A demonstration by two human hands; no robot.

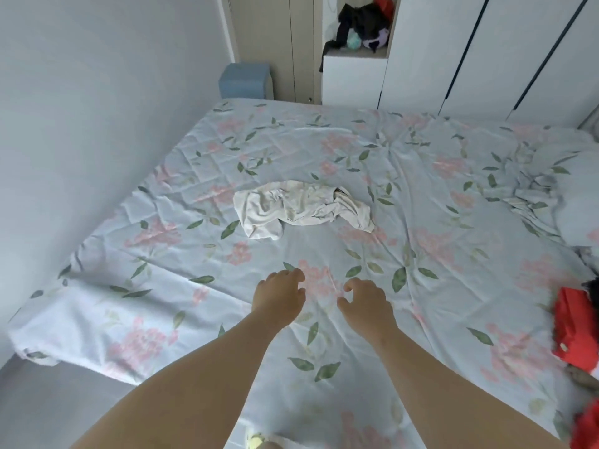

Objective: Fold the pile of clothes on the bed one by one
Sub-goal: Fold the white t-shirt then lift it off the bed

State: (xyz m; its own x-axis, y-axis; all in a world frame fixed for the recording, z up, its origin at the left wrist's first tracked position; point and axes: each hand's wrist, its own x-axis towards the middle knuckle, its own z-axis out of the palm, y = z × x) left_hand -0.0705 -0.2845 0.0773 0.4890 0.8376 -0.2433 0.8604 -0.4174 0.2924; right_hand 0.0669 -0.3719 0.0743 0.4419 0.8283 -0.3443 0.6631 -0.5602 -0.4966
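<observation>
Head view: both bare arms stretched forward over bed (431, 228) with floral sheet. Left hand (280, 294) and right hand (366, 303) side by side, near each other, not touching. Fingers on both loosely curled, nothing held. Cannot tell whether hands touch bed. White garment (301, 207) crumpled mid-bed, beyond hands, well apart from them. Red clothes (572, 332) bunched at right bed edge. Pillow (580, 202) far right. Blue box (246, 81) by wall past bed's far end. Dark clothes (359, 22) heaped in open shelf behind.
</observation>
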